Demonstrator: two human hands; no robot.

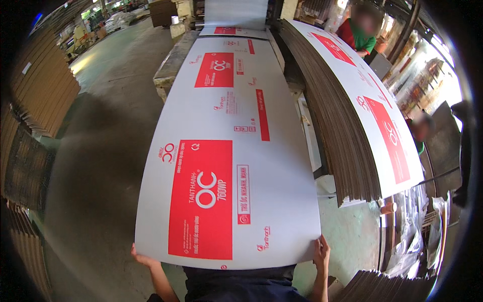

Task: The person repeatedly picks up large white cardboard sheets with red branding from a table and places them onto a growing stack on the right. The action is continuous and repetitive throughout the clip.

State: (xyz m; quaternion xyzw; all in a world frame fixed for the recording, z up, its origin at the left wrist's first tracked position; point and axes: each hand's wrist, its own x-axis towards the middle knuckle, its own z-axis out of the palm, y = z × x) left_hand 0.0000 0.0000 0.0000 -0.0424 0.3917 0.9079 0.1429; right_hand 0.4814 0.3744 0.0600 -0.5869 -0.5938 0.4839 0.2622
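Gripping a big white-and-red sheet (226,151) by its near corners: left hand (142,259) and right hand (321,251), fingers (319,245) curled over the edge. Tall sheet stack (347,116) just right.

The person wears a dark navy short-sleeved shirt (241,284). Both forearms are bare, and the left hand (142,259) and right hand (321,253) have no gloves.
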